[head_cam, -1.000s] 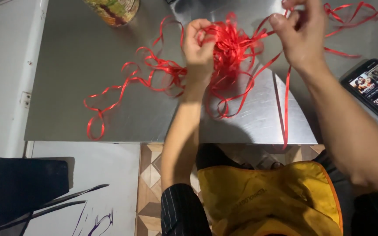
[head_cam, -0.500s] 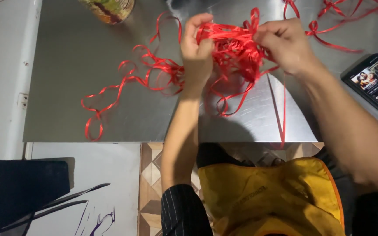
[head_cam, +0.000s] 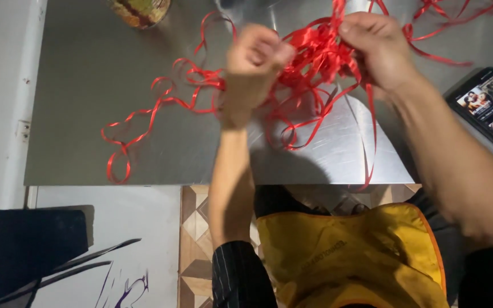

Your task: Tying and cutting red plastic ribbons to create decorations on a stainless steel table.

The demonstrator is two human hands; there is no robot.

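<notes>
Gripping red ribbon [head_cam: 315, 54], hands [head_cam: 255, 57] mid-table [head_cam: 87, 114].

The right hand [head_cam: 378, 48], raised near the top edge a second ago, now sits lower, closed on the ribbon [head_cam: 315, 57] bunch, closer to the left hand [head_cam: 255, 63]; the tangle is gathered tighter between them.

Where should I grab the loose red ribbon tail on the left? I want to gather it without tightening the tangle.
Probably at the end loop of the ribbon, from the table's near edge: it lies flat and alone, clear of the bunch both hands clutch.
</notes>
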